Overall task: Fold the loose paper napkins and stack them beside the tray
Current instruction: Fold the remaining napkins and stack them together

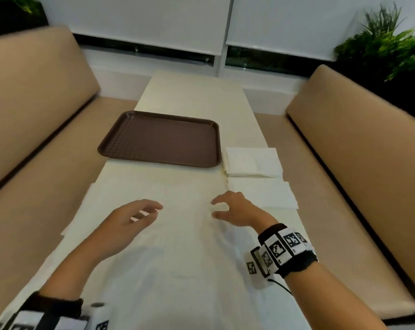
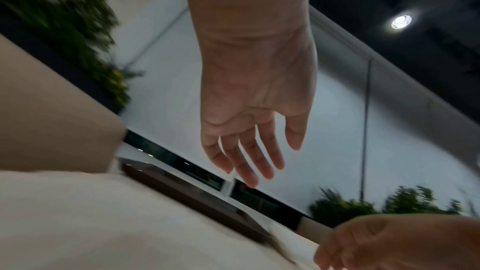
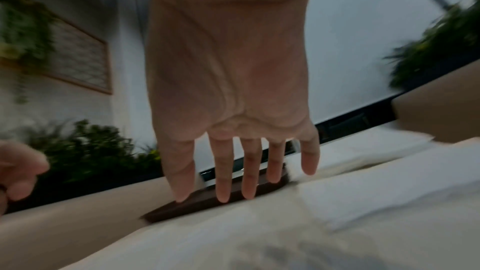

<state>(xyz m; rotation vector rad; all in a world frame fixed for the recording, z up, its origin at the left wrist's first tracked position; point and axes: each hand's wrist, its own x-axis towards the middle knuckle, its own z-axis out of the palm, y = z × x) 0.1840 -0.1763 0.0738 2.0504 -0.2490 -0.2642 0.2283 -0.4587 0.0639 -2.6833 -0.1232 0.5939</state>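
A brown tray (image 1: 159, 139) lies empty on the white table (image 1: 197, 96). Right of it sits a small stack of folded white napkins (image 1: 251, 161), with another folded napkin (image 1: 263, 192) just nearer. Loose napkins (image 1: 178, 239) lie spread flat on the near half of the table, hard to tell apart from it. My left hand (image 1: 147, 211) hovers over them with relaxed fingers and holds nothing. My right hand (image 1: 219, 208) hovers beside it, fingers loosely bent, also empty. The wrist views show the left hand (image 2: 249, 151) and right hand (image 3: 241, 171) with fingers spread above the paper.
Tan padded benches (image 1: 35, 103) (image 1: 368, 139) run along both long sides of the narrow table. A window wall with blinds (image 1: 154, 25) closes the far end. Green plants (image 1: 387, 44) stand at the back right. One loose napkin (image 1: 80, 215) overhangs the table's left edge.
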